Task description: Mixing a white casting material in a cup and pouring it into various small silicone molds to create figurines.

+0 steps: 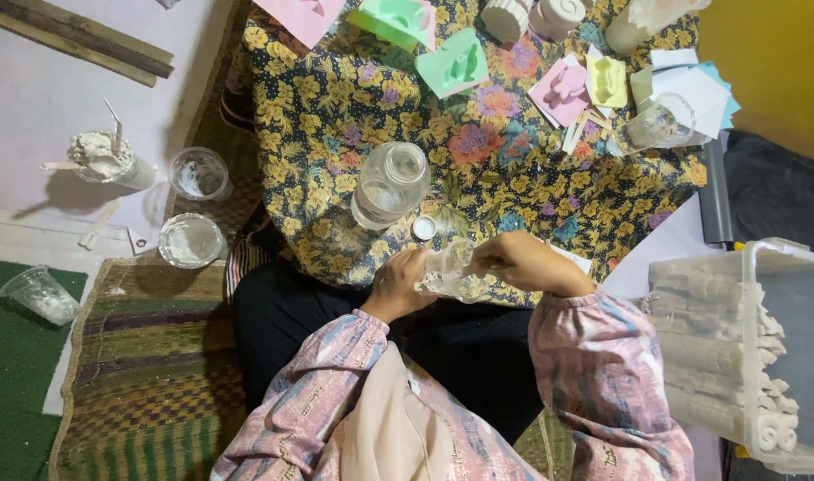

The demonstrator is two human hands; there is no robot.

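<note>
I sit cross-legged at a low table under a floral cloth (336,116). My left hand (398,283) and my right hand (518,261) together grip a small clear plastic cup (447,270) at the table's near edge. The cup is tilted on its side between them. Just beyond it a clear plastic bottle (389,184) stands upright and uncapped, with its small white cap (423,229) lying beside it on the cloth.
Green (453,64), pink (558,89) and yellow (606,82) moulds and white cast pieces (505,16) lie at the far side. Clear cups (199,173) and a plaster-crusted cup (104,158) stand on the floor at left. A clear bin (736,347) of white castings is at right.
</note>
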